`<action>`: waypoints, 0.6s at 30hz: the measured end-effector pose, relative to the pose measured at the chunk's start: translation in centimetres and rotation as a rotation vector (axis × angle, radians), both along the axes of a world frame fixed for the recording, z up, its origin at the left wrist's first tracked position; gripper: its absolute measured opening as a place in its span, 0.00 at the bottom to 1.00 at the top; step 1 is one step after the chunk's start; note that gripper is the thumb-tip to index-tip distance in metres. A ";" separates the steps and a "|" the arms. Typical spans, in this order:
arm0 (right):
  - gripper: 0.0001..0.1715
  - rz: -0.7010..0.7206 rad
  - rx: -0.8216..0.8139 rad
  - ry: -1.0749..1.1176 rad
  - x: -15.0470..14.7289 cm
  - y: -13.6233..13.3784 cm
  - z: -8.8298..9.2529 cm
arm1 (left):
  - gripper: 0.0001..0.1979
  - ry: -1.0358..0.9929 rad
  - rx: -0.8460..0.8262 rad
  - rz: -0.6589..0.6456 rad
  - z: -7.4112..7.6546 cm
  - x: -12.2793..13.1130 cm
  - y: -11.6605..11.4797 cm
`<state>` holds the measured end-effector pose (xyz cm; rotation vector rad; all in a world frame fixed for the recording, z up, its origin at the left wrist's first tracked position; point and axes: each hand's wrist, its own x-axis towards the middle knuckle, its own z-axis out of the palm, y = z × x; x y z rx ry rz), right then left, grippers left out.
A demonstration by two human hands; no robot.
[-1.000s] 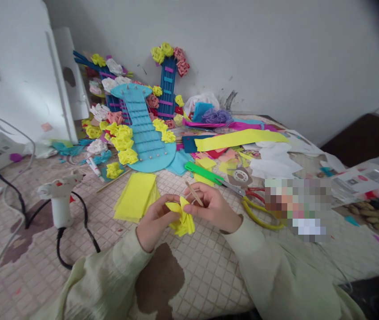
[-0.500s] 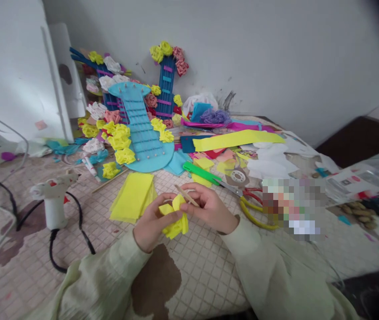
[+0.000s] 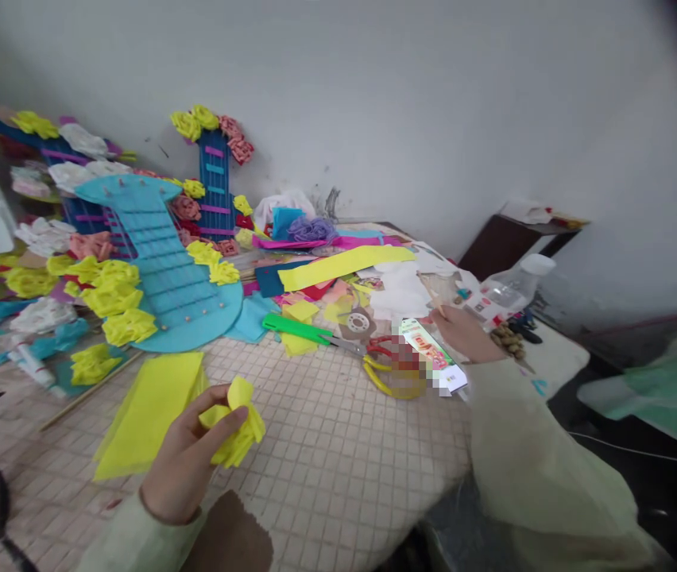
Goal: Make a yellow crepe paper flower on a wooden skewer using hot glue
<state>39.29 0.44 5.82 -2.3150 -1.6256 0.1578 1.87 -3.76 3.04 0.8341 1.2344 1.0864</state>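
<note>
My left hand pinches a folded, ruffled bundle of yellow crepe paper between thumb and fingers, just above the table. Beside it lies a flat stack of yellow paper sheets. Out to the right, my right hand is closed on a thin wooden stick that points up and left. A lit phone, partly pixelated, lies just left of that hand. Green-handled and red-and-yellow-handled scissors rest between the hands.
A light-blue harp-shaped board with strings and yellow paper flowers stands at the left. Behind it is a dark-blue flowered board. Paper scraps, a long yellow strip and a tape roll lie mid-table. A clear plastic bottle is at right.
My right hand has left the yellow bundle and moved far right with the stick. My left hand keeps the bundle. The view has turned to the right.
</note>
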 end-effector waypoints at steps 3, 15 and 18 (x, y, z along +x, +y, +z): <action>0.15 0.006 -0.046 0.013 1.0 0.8 -1.2 | 0.17 0.006 0.017 0.001 -0.1 0.2 0.0; 0.15 -0.027 -0.039 0.040 0.4 1.6 -1.5 | 0.16 0.014 0.102 -0.044 -1.0 0.0 0.0; 0.14 -0.011 -0.005 0.045 -0.4 1.0 -0.9 | 0.16 0.015 0.094 -0.057 -1.2 -0.1 0.1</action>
